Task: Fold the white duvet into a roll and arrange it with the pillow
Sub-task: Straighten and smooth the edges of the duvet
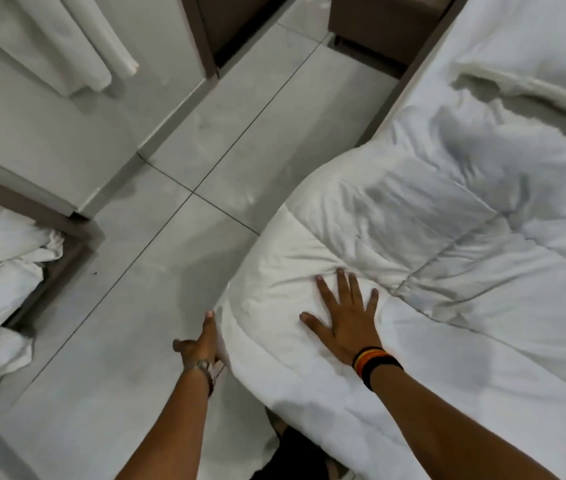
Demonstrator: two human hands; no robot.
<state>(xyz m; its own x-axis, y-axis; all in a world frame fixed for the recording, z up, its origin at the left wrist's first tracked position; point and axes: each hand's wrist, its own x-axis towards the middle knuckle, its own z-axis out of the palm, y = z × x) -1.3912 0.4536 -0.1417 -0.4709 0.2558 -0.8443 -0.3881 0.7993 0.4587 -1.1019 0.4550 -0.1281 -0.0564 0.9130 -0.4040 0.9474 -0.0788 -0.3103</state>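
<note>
The duvet (430, 258) lies bunched on the bed (503, 36), its near end bulging over the bed's edge above the tiled floor (177, 216). The right hand (347, 323) rests flat on top of this end, fingers spread, pressing the padding down and gripping nothing. The left hand (202, 344) is against the side of the overhanging fold, thumb up along the fabric; its fingers are hidden behind the cloth, so whether it grips or only steadies cannot be told. What looks like a pillow (531, 88) lies at the far end of the bed, just beyond the duvet.

The duvet appears soft, thick and quilted, light for its bulk, and it dents readily under the palm. Such padding likely springs back when released, so a roll would need steady downward pressure as it is turned. The stitched seams seem the firmest places to hold; a good grasp is probably along the folded edge, with both hands well apart to keep the roll even. The smooth cover may slip, and the overhanging part could slide to the floor.
</note>
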